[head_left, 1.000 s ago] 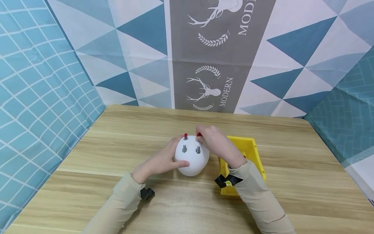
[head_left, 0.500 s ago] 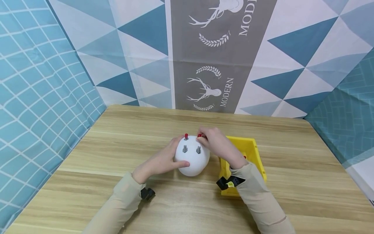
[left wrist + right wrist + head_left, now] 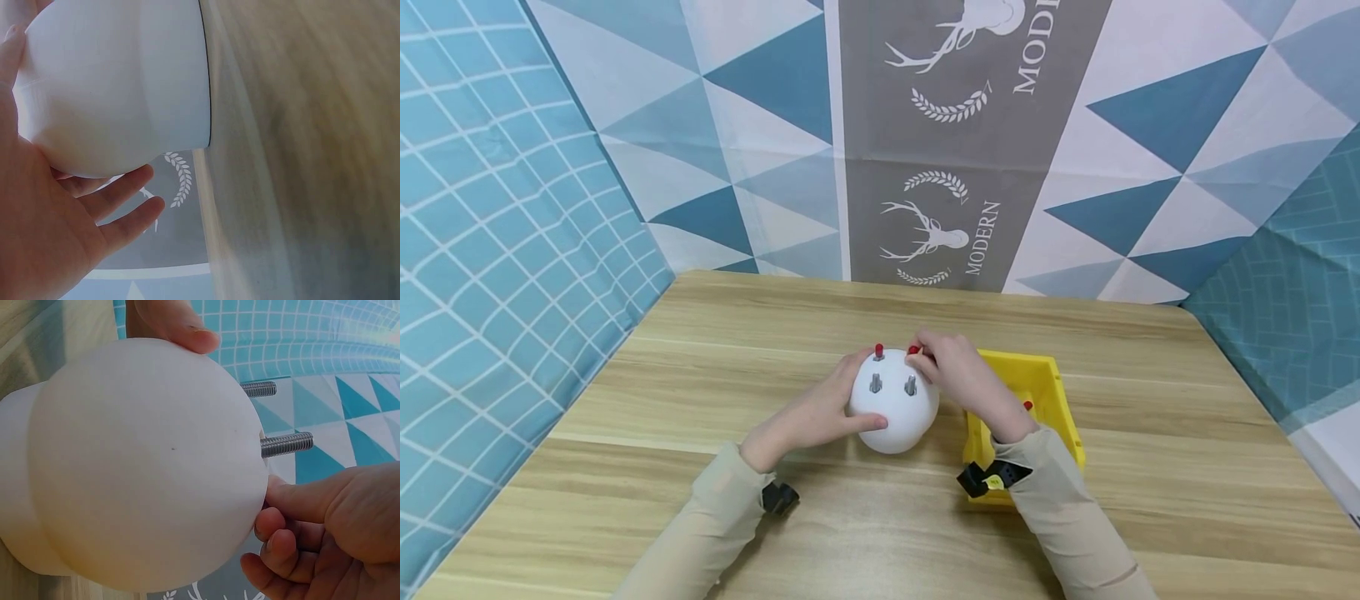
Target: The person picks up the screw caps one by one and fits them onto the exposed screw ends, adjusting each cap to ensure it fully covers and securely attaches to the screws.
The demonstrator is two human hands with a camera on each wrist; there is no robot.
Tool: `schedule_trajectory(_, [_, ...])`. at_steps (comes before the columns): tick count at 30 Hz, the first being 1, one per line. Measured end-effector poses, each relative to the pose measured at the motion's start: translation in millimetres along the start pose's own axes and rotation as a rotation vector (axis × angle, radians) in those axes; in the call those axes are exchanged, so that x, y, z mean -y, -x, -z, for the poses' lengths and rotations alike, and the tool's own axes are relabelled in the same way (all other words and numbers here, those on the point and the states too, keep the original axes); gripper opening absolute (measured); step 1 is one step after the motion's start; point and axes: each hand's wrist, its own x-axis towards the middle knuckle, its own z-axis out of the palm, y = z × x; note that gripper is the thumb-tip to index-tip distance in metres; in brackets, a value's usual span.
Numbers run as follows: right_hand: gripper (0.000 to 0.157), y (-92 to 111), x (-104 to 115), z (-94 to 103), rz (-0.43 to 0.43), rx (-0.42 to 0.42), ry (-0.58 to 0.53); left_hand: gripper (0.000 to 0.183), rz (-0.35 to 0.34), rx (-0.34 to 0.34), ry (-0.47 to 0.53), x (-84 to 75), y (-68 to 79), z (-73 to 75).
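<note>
A white rounded body [image 3: 892, 421] with a narrower base stands on the table, threaded studs sticking out of its top. Two bare metal studs, left [image 3: 876, 383] and right [image 3: 911, 386], are nearer me. On the far left stud sits a red cap [image 3: 878, 351]. My left hand [image 3: 823, 410] grips the body's left side, thumb across the front and fingers behind. With thumb and index finger, my right hand [image 3: 964, 379] pinches another red cap [image 3: 913, 350] at the far right stud. The right wrist view shows a bare stud [image 3: 287, 444], but the body hides the pinched cap.
A yellow bin [image 3: 1058, 400] stands just right of the body, partly under my right forearm. Inside it a small red piece [image 3: 1027, 406] shows. The wooden table [image 3: 737, 325] ends at a patterned backdrop [image 3: 790, 192].
My right thumb and fingers have shifted slightly at the far right stud, and more of the red cap shows. The left hand and the white body have stayed in place.
</note>
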Motion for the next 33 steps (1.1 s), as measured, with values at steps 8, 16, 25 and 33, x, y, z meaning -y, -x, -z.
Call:
schedule_trajectory(8, [0.01, 5.5, -0.6, -0.1, 0.0, 0.007, 0.014, 0.097, 0.005, 0.002, 0.01, -0.4, 1.2, -0.2])
schedule_trajectory(16, [0.016, 12.0, -6.8, 0.1, -0.02, 0.018, 0.022, 0.096, 0.004, -0.002, 0.017, -0.9, 1.2, -0.5])
schedule_trajectory(25, [0.021, 19.3, -11.1, 5.6, -0.043, 0.022, 0.028, 0.096, 0.004, -0.007, 0.003, 0.0, 1.8, -0.8])
schedule_trajectory(33, [0.015, 23.5, -17.1, 24.0, -0.025, -0.012, 0.113, 0.096, 0.024, -0.013, 0.003, -1.6, 1.4, 0.2])
